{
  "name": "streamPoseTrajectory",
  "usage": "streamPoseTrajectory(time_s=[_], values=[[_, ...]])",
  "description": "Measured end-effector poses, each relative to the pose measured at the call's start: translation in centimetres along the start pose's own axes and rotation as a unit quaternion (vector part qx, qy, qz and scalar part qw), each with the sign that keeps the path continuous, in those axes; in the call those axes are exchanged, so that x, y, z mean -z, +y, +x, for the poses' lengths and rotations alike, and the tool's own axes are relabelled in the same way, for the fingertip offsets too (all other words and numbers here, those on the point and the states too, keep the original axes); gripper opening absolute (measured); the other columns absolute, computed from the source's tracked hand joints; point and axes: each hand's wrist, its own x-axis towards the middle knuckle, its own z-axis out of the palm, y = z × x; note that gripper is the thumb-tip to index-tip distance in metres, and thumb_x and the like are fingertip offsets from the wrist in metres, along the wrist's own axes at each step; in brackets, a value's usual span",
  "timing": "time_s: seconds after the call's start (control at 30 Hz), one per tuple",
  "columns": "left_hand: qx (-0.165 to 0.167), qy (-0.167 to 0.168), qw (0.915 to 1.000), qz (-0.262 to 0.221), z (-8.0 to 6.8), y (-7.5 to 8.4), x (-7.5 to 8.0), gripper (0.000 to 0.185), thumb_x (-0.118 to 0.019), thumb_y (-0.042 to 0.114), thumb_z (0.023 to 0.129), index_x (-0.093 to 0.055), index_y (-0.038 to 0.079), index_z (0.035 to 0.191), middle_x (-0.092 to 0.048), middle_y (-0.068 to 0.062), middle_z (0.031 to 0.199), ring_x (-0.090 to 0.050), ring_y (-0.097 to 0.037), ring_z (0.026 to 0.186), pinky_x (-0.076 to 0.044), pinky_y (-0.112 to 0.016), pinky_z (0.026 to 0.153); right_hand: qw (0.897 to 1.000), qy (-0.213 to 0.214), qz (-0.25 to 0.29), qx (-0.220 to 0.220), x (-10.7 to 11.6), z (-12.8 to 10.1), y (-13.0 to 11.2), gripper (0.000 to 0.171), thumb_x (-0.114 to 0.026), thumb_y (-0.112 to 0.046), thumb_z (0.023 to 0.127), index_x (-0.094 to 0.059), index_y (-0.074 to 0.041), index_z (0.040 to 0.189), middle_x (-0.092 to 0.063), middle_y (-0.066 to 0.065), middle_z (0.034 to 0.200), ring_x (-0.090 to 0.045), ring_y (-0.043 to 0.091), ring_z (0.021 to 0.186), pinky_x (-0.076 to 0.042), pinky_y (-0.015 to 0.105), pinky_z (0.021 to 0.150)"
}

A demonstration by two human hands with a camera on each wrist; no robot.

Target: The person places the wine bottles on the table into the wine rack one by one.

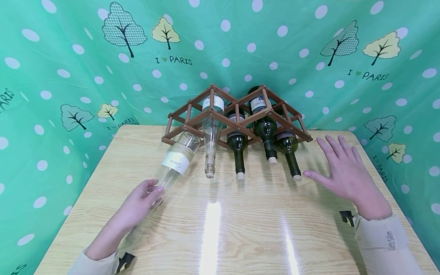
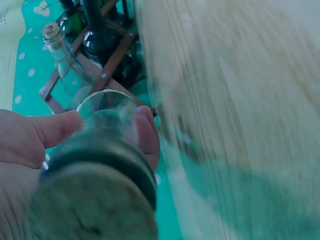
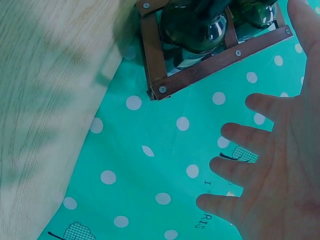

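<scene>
My left hand (image 1: 142, 200) grips a clear glass bottle (image 1: 177, 162) with a white label by its narrow part. The bottle slants up and right, its base overlapping the lower left cell of the brown wooden wine rack (image 1: 237, 126) in the head view. Close up in the left wrist view, the cork (image 2: 95, 205) fills the foreground, with thumb and fingers around the glass behind it. To the right of the rack, my right hand (image 1: 347, 179) has its fingers spread and holds nothing; in the right wrist view the palm (image 3: 295, 160) shows beside the rack.
In the rack lie another clear corked bottle (image 1: 211, 141) and several dark green bottles (image 1: 266, 130), necks toward me. The rack stands at the back of the wooden table (image 1: 247, 221), against a green dotted cloth (image 1: 240, 46). Small black pieces (image 1: 346, 217) show by both cuffs.
</scene>
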Motion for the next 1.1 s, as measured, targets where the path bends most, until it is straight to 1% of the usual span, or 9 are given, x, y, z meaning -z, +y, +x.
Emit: streamPoseTrajectory(time_s=[0.23,0.33,0.47,0.57,0.83,0.97,1.1], values=[[-0.001,-0.027,0.999,-0.036,-0.1,0.4,0.0,0.072,-0.051,0.037,0.114,-0.026,-0.014,0.158,-0.047,-0.038,0.148,-0.054,-0.051,0.134,-0.047,-0.062,0.11,1.0,0.003,0.001,0.001,-0.1,-0.1,0.0,0.108,-0.069,-0.064,0.095,-0.014,-0.01,0.171,-0.019,0.03,0.171,-0.001,0.052,0.159,0.008,0.07,0.123],[0.0,-0.039,0.9977,-0.055,0.1,0.7,0.0,0.073,-0.05,0.038,0.114,-0.023,-0.012,0.16,-0.044,-0.039,0.152,-0.056,-0.048,0.134,-0.044,-0.064,0.111,1.0,0.003,0.001,0.002,-0.1,-0.1,0.0,0.108,-0.069,-0.064,0.095,-0.014,-0.009,0.171,-0.019,0.03,0.171,0.0,0.052,0.159,0.008,0.07,0.123],[-0.001,-0.049,0.9954,-0.083,0.4,1.0,-0.1,0.076,-0.051,0.036,0.114,-0.018,-0.014,0.161,-0.043,-0.04,0.152,-0.065,-0.041,0.123,-0.048,-0.059,0.11,1.0,0.004,0.0,0.003,0.0,-0.2,0.0,0.108,-0.069,-0.064,0.095,-0.013,-0.01,0.171,-0.019,0.03,0.171,0.001,0.051,0.159,0.007,0.071,0.123],[-0.005,-0.052,0.9938,-0.098,0.8,1.2,-0.2,0.077,-0.051,0.034,0.114,-0.015,-0.016,0.16,-0.042,-0.041,0.152,-0.069,-0.038,0.118,-0.051,-0.055,0.108,1.0,0.005,0.001,0.002,0.0,-0.2,0.0,0.109,-0.069,-0.064,0.095,-0.011,-0.012,0.172,-0.019,0.03,0.171,0.001,0.051,0.159,0.007,0.07,0.123],[-0.007,-0.055,0.9927,-0.107,1.9,1.5,-0.3,0.076,-0.049,0.033,0.115,-0.013,-0.017,0.16,-0.039,-0.041,0.153,-0.068,-0.038,0.118,-0.051,-0.056,0.108,1.0,0.002,0.002,0.001,0.1,0.1,0.0,0.109,-0.069,-0.064,0.095,-0.015,-0.01,0.171,-0.018,0.029,0.171,0.0,0.051,0.159,0.006,0.069,0.124],[-0.011,-0.056,0.9919,-0.113,2.5,1.7,-0.4,0.075,-0.049,0.032,0.115,-0.013,-0.017,0.159,-0.04,-0.041,0.152,-0.069,-0.038,0.117,-0.053,-0.053,0.106,1.0,0.0,0.001,0.0,0.2,0.1,0.1,0.11,-0.071,-0.064,0.094,-0.014,-0.011,0.171,-0.019,0.03,0.171,0.0,0.052,0.159,0.006,0.07,0.124],[-0.016,-0.06,0.9902,-0.126,3.3,2.0,-0.5,0.074,-0.05,0.029,0.114,-0.014,-0.018,0.159,-0.045,-0.04,0.148,-0.069,-0.038,0.115,-0.056,-0.048,0.102,1.0,-0.001,0.0,-0.004,0.3,0.1,0.2,0.111,-0.072,-0.065,0.092,-0.014,-0.011,0.171,-0.019,0.031,0.17,-0.001,0.053,0.158,0.004,0.071,0.124]])
